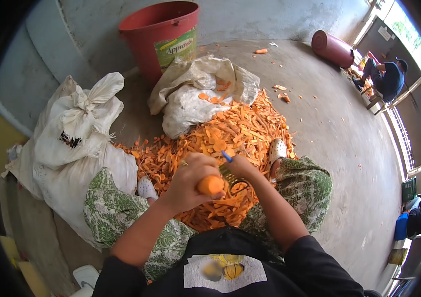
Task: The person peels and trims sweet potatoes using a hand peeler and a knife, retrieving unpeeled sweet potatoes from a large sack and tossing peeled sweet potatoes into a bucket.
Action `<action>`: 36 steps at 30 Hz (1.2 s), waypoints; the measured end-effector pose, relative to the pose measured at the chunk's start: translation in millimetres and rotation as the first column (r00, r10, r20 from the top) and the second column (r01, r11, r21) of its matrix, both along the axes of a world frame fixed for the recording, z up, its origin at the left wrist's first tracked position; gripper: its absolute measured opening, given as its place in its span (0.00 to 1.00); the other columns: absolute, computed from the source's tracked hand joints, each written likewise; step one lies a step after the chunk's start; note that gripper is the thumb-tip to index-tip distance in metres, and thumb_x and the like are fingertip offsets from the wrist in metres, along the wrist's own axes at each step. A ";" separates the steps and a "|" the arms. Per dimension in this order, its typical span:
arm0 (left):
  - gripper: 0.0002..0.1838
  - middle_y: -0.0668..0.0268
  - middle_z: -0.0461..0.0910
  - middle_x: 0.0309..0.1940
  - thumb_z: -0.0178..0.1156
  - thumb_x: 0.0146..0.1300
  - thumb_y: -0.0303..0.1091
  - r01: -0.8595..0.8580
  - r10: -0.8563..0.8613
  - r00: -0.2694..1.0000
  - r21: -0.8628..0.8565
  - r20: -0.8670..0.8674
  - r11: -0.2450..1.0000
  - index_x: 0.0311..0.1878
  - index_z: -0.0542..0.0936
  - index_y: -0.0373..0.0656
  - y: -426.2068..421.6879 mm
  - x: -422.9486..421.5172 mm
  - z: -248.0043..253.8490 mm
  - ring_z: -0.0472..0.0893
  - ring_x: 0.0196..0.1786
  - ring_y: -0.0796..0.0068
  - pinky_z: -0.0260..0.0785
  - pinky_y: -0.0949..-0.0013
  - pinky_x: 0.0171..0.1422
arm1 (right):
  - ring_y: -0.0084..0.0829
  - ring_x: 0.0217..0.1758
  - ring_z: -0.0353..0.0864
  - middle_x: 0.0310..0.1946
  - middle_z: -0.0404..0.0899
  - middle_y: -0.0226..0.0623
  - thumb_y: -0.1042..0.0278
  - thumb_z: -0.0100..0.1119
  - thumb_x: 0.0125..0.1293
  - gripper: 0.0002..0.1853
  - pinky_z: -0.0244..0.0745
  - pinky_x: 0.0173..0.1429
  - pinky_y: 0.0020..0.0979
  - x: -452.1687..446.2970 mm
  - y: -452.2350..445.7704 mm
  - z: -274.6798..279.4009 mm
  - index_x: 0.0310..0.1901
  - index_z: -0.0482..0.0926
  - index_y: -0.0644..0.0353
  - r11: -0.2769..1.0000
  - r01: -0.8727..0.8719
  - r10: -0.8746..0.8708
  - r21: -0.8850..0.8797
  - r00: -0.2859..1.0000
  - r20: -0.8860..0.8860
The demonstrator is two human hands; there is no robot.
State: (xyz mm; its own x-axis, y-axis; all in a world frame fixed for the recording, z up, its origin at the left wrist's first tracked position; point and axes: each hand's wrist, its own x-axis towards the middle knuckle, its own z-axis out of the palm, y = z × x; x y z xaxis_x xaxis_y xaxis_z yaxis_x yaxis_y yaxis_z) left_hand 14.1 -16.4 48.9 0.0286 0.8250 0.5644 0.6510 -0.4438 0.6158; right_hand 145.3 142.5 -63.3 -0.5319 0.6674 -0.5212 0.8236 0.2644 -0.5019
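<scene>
My left hand (pixel 189 182) is wrapped around a carrot (pixel 210 185), whose blunt orange end points toward me. Close beside it, my right hand (pixel 240 167) is closed on a small tool with a blue handle (pixel 226 156); its working part is blurred, so I cannot tell its exact kind. Both hands are above a large heap of carrot peelings and cut ends (pixel 240 129), which spreads between my feet.
A tied white sack (pixel 79 128) stands at left. Behind the heap lies an open whitish sack (pixel 190 106), with a red bucket (pixel 158 37) beyond. A dark red barrel (pixel 332 48) lies at the back right, near a seated person (pixel 391 79). Carrot scraps dot the concrete floor (pixel 339 133).
</scene>
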 end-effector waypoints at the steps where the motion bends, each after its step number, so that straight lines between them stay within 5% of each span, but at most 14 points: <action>1: 0.20 0.63 0.72 0.33 0.68 0.45 0.45 -0.114 0.113 0.993 0.020 0.015 0.993 0.36 0.73 0.44 -1.5 2.7 2.0 0.74 0.36 0.61 0.65 0.61 0.44 | 0.41 0.28 0.77 0.26 0.77 0.51 0.60 0.50 0.57 0.16 0.71 0.33 0.38 -4.3 -7.7 -2.5 0.32 0.77 0.69 0.995 0.011 -0.013 -0.094 1.000 -0.022; 3: 0.22 0.64 0.71 0.35 0.66 0.49 0.46 -0.188 0.192 0.981 -0.099 0.031 0.977 0.40 0.72 0.42 0.8 -1.4 -22.5 0.74 0.38 0.68 0.65 0.67 0.45 | 0.39 0.27 0.77 0.25 0.77 0.47 0.58 0.52 0.57 0.18 0.71 0.35 0.35 -11.1 -24.4 -22.4 0.33 0.76 0.69 0.989 -0.034 0.017 -0.144 0.993 -0.120; 4: 0.20 0.67 0.69 0.36 0.63 0.52 0.46 -0.113 0.202 0.895 -0.235 0.399 0.965 0.41 0.71 0.43 4.4 -1.5 -31.8 0.71 0.40 0.74 0.64 0.71 0.46 | 0.37 0.28 0.76 0.26 0.77 0.44 0.58 0.52 0.57 0.17 0.70 0.35 0.34 -14.2 -32.0 -43.7 0.34 0.76 0.69 0.977 -0.043 -0.020 -0.208 0.956 -0.291; 5: 0.19 0.69 0.68 0.38 0.60 0.56 0.46 0.011 0.237 0.672 -0.329 0.702 0.944 0.42 0.70 0.43 7.0 -1.6 -36.5 0.68 0.42 0.80 0.62 0.74 0.46 | 0.35 0.29 0.76 0.27 0.77 0.42 0.59 0.52 0.57 0.17 0.70 0.36 0.33 -18.2 -36.0 -63.8 0.36 0.76 0.69 0.961 -0.062 -0.068 -0.268 0.890 -0.450; 6: 0.17 0.70 0.69 0.39 0.60 0.57 0.41 0.014 0.252 0.620 -0.331 0.743 0.943 0.43 0.69 0.42 9.9 -3.2 -36.3 0.69 0.42 0.81 0.62 0.76 0.47 | 0.35 0.29 0.76 0.27 0.77 0.42 0.59 0.52 0.57 0.17 0.70 0.36 0.33 -23.2 -42.8 -48.1 0.36 0.76 0.69 0.962 -0.063 -0.067 -0.266 0.890 -0.451; 8: 0.16 0.69 0.70 0.38 0.61 0.56 0.38 -0.024 0.277 0.628 -0.337 0.728 0.941 0.43 0.70 0.41 14.8 -7.8 -42.1 0.71 0.41 0.81 0.64 0.76 0.46 | 0.28 0.30 0.75 0.30 0.77 0.36 0.62 0.51 0.58 0.15 0.69 0.36 0.30 -28.9 -57.2 3.1 0.38 0.76 0.67 0.904 -0.102 -0.290 -0.415 0.568 -0.770; 12: 0.17 0.67 0.74 0.37 0.65 0.51 0.33 -0.063 0.320 0.734 -0.409 0.599 0.910 0.42 0.72 0.40 9.2 -21.5 -28.0 0.74 0.40 0.80 0.67 0.76 0.45 | 0.24 0.29 0.73 0.32 0.76 0.31 0.64 0.50 0.59 0.13 0.67 0.34 0.27 -23.5 -41.4 14.4 0.41 0.75 0.65 0.753 -0.052 -0.550 -0.656 0.497 -0.671; 15: 0.20 0.63 0.76 0.37 0.67 0.47 0.33 -0.047 0.321 0.853 -0.553 0.411 0.832 0.43 0.72 0.39 6.5 -31.4 -16.5 0.75 0.41 0.77 0.68 0.75 0.45 | 0.21 0.23 0.69 0.21 0.73 0.29 0.64 0.49 0.60 0.13 0.64 0.27 0.27 -17.7 -31.3 30.3 0.38 0.75 0.67 0.823 0.164 -0.513 -0.543 0.624 -0.589; 16: 0.22 0.61 0.76 0.38 0.68 0.45 0.33 -0.049 0.321 0.899 -0.660 0.298 0.750 0.44 0.72 0.38 6.0 -33.2 -15.6 0.76 0.41 0.75 0.68 0.73 0.45 | 0.26 0.20 0.69 0.17 0.71 0.33 0.64 0.49 0.60 0.12 0.64 0.26 0.30 -17.8 -28.5 35.7 0.34 0.75 0.66 0.896 0.247 -0.427 -0.370 0.711 -0.559; 17: 0.22 0.61 0.76 0.38 0.68 0.45 0.33 -0.050 0.325 0.897 -0.662 0.299 0.748 0.44 0.72 0.38 6.0 -32.4 -23.7 0.76 0.41 0.75 0.68 0.73 0.45 | 0.26 0.20 0.69 0.17 0.71 0.33 0.64 0.49 0.60 0.12 0.64 0.26 0.30 -18.6 -30.0 41.0 0.34 0.75 0.66 0.896 0.244 -0.426 -0.372 0.713 -0.557; 22: 0.26 0.58 0.78 0.34 0.67 0.42 0.36 -0.119 0.321 0.925 -0.645 0.204 0.755 0.46 0.71 0.38 10.4 -23.1 -43.8 0.78 0.38 0.65 0.68 0.67 0.45 | 0.47 0.26 0.74 0.20 0.74 0.49 0.66 0.51 0.56 0.09 0.67 0.32 0.42 -15.2 -43.0 66.5 0.30 0.74 0.64 0.983 0.073 0.012 0.170 0.893 -0.450; 24: 0.26 0.57 0.78 0.33 0.67 0.43 0.35 -0.125 0.328 0.919 -0.627 0.218 0.769 0.46 0.71 0.39 13.0 -23.3 -44.1 0.79 0.38 0.63 0.69 0.66 0.44 | 0.46 0.26 0.74 0.21 0.73 0.48 0.64 0.51 0.58 0.10 0.67 0.33 0.40 -11.9 -47.0 72.5 0.30 0.73 0.64 0.990 0.044 0.013 0.137 0.920 -0.392; 26: 0.23 0.55 0.78 0.32 0.65 0.44 0.33 -0.333 0.444 0.893 -0.559 0.072 0.759 0.45 0.71 0.38 15.0 -22.9 -40.7 0.79 0.37 0.56 0.70 0.63 0.42 | 0.45 0.26 0.73 0.21 0.73 0.48 0.62 0.51 0.59 0.12 0.66 0.34 0.38 -8.6 -49.8 72.6 0.31 0.72 0.64 0.995 0.022 0.014 0.102 0.943 -0.332; 36: 0.18 0.51 0.77 0.28 0.61 0.46 0.28 -0.430 0.502 0.864 -0.466 0.037 0.774 0.42 0.70 0.40 20.7 -16.7 -42.3 0.77 0.35 0.51 0.69 0.58 0.37 | 0.52 0.30 0.75 0.23 0.75 0.54 0.67 0.51 0.54 0.10 0.69 0.37 0.44 -11.0 -55.1 72.7 0.31 0.75 0.67 0.999 -0.012 0.024 0.037 0.932 -0.362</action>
